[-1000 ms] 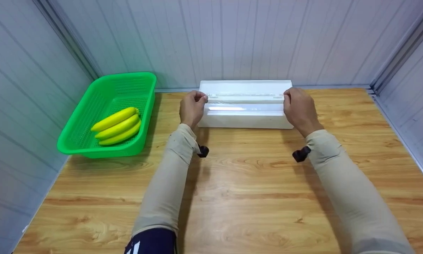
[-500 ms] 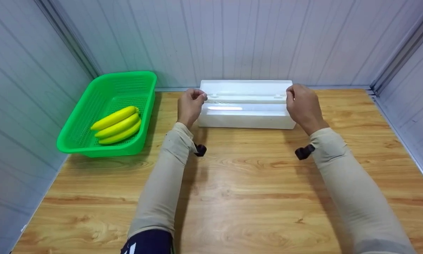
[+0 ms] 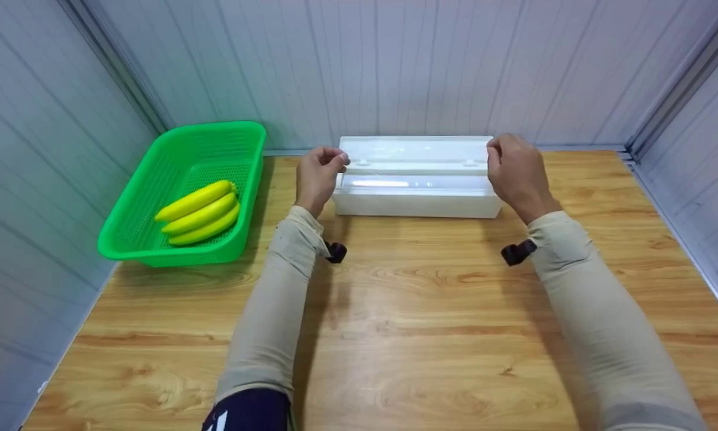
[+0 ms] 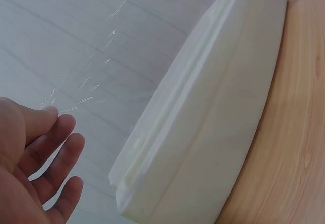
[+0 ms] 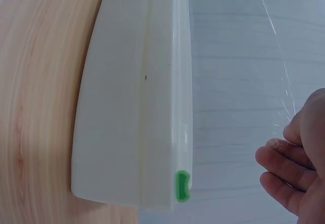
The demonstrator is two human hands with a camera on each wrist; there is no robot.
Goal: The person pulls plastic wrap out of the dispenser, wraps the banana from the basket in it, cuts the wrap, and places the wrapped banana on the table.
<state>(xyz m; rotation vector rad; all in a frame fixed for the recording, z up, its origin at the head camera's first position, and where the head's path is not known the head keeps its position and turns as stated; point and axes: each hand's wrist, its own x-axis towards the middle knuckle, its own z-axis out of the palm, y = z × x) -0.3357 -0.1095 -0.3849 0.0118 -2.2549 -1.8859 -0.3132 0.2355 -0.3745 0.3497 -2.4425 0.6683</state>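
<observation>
Closest in, on the near side of the white dispenser, pale sleeves above a wood-grain surface. Left of the dispenser and well apart, green basket holding yellow bananas, untouched. Just off the dispenser's left end, left hand, grip pinching an edge of clear film between thumb and forefinger, other fingers loosely bent. By the dispenser's right end, right hand, likewise pinching film, a little crumpled at the fingertips. From the dispenser up to both hands, film spread as a see-through sheet. As for progress, both corners caught and a length seemingly drawn out; probably not yet cut from the dispenser, so freeing it apparently left to do. Close behind the dispenser, ribbed wall
</observation>
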